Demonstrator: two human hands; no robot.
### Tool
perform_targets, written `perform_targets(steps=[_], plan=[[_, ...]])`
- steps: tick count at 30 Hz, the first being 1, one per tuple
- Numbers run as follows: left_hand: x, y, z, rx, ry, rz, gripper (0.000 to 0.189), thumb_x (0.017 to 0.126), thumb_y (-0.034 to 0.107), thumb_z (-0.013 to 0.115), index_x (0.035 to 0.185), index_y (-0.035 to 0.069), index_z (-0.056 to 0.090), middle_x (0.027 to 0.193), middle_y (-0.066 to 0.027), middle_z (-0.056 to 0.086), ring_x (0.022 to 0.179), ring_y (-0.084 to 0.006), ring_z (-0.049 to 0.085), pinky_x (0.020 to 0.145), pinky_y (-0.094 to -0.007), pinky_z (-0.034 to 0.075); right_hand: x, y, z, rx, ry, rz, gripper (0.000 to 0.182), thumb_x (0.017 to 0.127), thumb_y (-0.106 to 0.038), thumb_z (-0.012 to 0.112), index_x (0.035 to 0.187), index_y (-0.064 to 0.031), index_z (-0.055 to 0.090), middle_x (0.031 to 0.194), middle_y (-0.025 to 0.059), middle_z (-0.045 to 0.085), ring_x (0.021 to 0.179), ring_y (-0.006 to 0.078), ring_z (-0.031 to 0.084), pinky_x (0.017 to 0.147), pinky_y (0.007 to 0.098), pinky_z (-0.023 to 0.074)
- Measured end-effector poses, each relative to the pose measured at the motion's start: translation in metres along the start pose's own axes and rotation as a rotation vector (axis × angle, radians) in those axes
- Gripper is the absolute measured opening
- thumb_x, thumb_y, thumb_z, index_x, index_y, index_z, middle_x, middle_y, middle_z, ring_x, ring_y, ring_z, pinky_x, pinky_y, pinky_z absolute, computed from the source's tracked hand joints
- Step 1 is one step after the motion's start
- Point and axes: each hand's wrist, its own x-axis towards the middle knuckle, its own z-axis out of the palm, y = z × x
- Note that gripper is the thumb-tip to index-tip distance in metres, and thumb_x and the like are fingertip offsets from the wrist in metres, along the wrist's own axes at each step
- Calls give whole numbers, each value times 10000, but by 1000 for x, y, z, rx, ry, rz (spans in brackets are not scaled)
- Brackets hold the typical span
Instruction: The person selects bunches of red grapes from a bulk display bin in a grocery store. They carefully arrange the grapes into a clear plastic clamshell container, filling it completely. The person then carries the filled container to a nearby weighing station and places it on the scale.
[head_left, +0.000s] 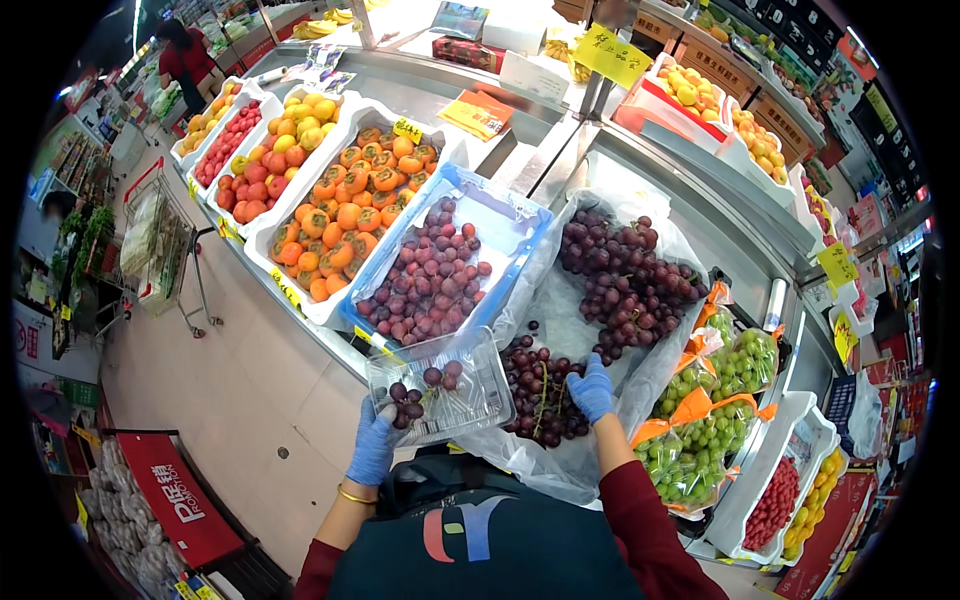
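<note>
My left hand (373, 442), in a blue glove, grips the near left corner of a clear plastic tray (472, 401). A few dark red grapes (406, 403) lie in the tray, by its left end and its middle. My right hand (592, 390), gloved too, is at the right edge of a bunch of dark grapes (541, 386) with green stems; its fingertips touch the grapes, but whether they grip is hidden. That bunch lies in the near part of a crate lined with translucent plastic film (551, 311). Larger bunches of dark grapes (634, 277) fill the crate's far right part.
Left of the grape crate is a blue-rimmed crate of plums (431, 281), then a white crate of persimmons (352, 217). Bagged green grapes (697, 427) with orange ties stand on the right. A shopping cart (161, 247) is in the aisle; a person (187, 64) stands farther back.
</note>
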Motion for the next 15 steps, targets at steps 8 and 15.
perform_targets(steps=[8, 15], plan=[[-9, -17, -13, -53, -19, 16, 504, 842, 122, 513, 1308, 32, 346, 1097, -141, 576, 870, -212, 626, 746, -287, 501, -40, -32, 1, -94, -233, 73, 511, 736, -274, 663, 1173, -68, 495, 1141, 227, 543, 1069, 380, 536, 918, 437, 438], [-11, -10, -9, -53, -39, 48, 544, 841, 153, 527, 1333, 49, 318, 1099, -139, 576, 866, -226, 631, 725, -277, 495, -49, -64, 9, -362, -238, 141, 781, 664, -356, 759, 1290, -76, 385, 1198, 207, 463, 1116, 374, 467, 932, 438, 434]])
